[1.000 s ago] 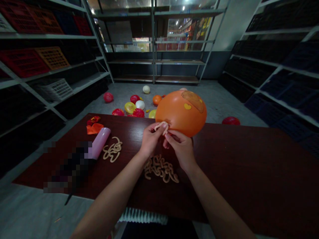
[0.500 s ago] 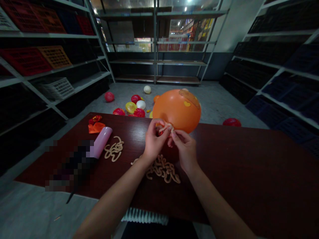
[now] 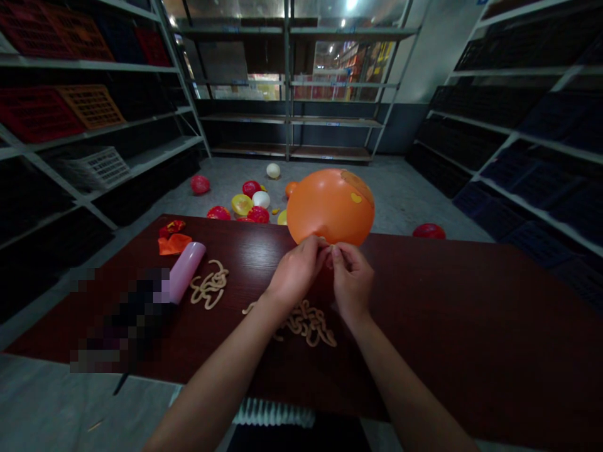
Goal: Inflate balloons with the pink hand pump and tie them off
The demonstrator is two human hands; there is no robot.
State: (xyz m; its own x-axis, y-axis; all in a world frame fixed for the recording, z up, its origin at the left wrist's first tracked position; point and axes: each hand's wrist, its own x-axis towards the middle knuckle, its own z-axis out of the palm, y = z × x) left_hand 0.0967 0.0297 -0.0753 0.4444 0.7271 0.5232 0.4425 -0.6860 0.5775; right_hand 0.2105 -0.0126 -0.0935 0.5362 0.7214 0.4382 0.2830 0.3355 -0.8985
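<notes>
Dim room, bright ceiling lights [image 3: 349, 5] far back, grey floor [image 3: 414, 188] moderately lit, faint sheen on balloon [image 3: 330, 204] top, side shelves [image 3: 70, 133] near black, table [image 3: 471, 301] dark, wide-angle bowing at edges, pixelated block [image 3: 117, 314] at left, slight softness throughout

Both hands, left [image 3: 296, 274] and right [image 3: 351, 280], pinch the neck of an inflated orange balloon [image 3: 330, 206] above the dark red surface [image 3: 471, 314]; a pile of beige rubber bands [image 3: 306, 323] lies beneath them, a pink pump [image 3: 184, 272] to the left
</notes>
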